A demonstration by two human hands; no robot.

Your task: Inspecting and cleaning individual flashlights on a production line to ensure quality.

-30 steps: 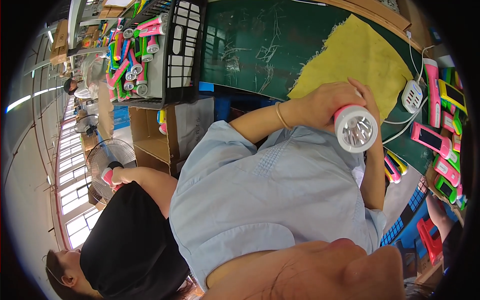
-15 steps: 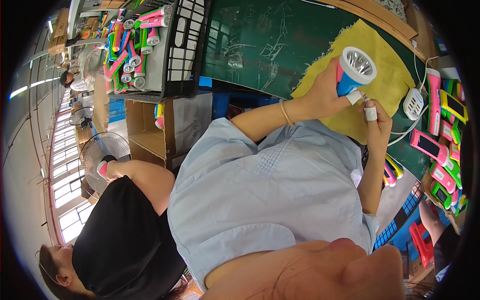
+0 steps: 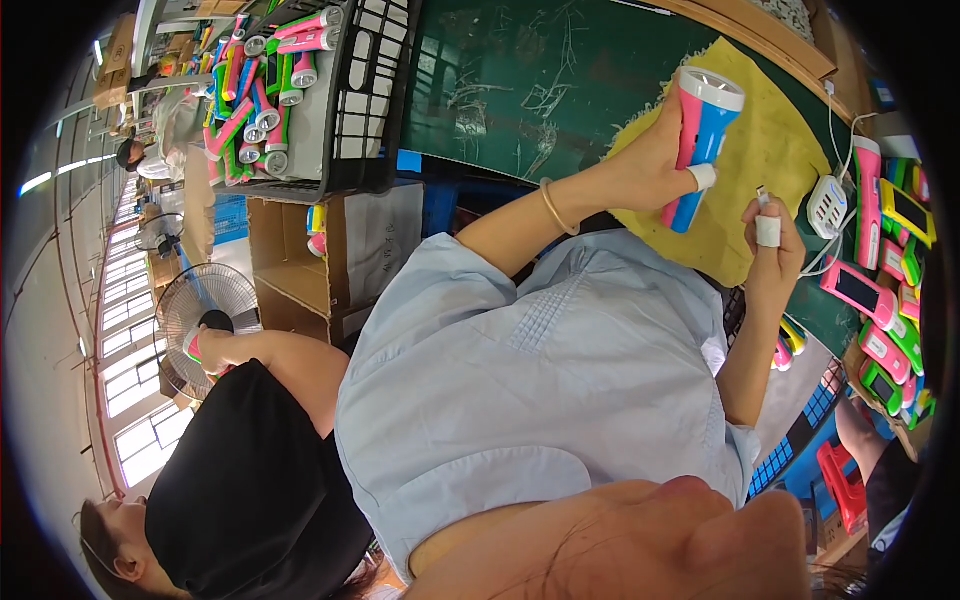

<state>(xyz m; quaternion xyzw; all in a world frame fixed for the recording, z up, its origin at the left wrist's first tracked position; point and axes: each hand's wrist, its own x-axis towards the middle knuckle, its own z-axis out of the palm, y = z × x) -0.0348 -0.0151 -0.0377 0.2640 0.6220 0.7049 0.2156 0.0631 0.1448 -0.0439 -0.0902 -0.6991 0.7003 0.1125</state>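
Observation:
My left hand (image 3: 652,168) is wrapped around a pink and blue flashlight (image 3: 709,128) with a white rim, its lens end tilted up and away. White tape covers part of the thumb, and a bangle circles the wrist. To the right, my right hand (image 3: 776,242) pinches a small cable plug (image 3: 762,193) whose metal tip points up, apart from the flashlight. One finger of this hand is also taped. Both hands are over a yellow cloth (image 3: 775,125) on the green table (image 3: 500,75).
A white multi-port charger (image 3: 826,208) with white cables lies right of the cloth. Pink, green and yellow flashlights (image 3: 882,350) are piled at the far right. A black crate (image 3: 362,90) stands by more flashlights (image 3: 265,115) at left. Another person in black (image 3: 255,480) sits at left.
The flashlight has turned from its lens facing me to showing its long side. My right hand with the plug has moved right, away from it.

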